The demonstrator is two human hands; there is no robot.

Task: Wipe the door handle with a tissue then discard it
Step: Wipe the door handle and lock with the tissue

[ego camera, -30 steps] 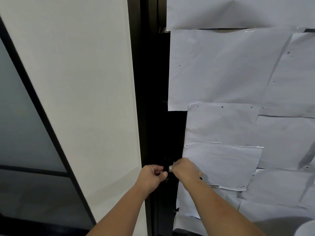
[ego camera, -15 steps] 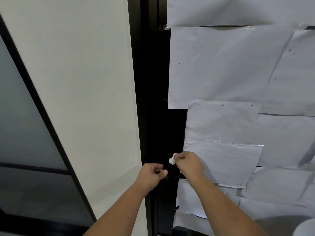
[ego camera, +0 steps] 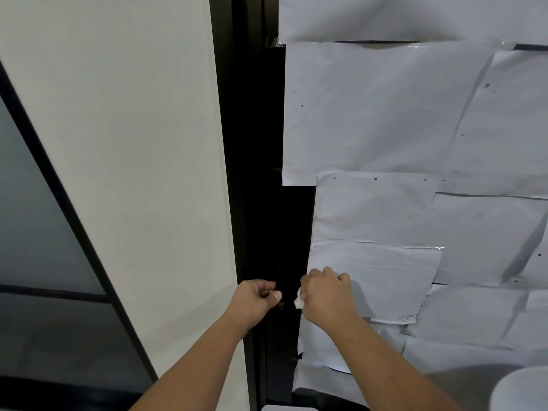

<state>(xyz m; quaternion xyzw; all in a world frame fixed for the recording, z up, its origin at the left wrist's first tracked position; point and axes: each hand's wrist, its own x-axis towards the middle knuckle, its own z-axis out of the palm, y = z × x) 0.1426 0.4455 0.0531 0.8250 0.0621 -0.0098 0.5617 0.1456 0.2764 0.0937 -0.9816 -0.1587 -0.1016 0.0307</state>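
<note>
Door handle (ego camera: 281,304), dark and barely visible, is braced by the left hand (ego camera: 255,299) curled shut while the right hand (ego camera: 326,295) pinches a crumpled tissue (ego camera: 299,301); firm strokes should suit.

White tissue (ego camera: 298,302), small and crumpled, against black door frame (ego camera: 261,173). Handle black too, lost in the dark strip. Pale grey-white paper sheets (ego camera: 385,114) on the right, speckled with tiny dark dots. Off-white wall panel (ego camera: 133,143) on the left. Grey frosted glass (ego camera: 32,218) edged with black bars.
</note>
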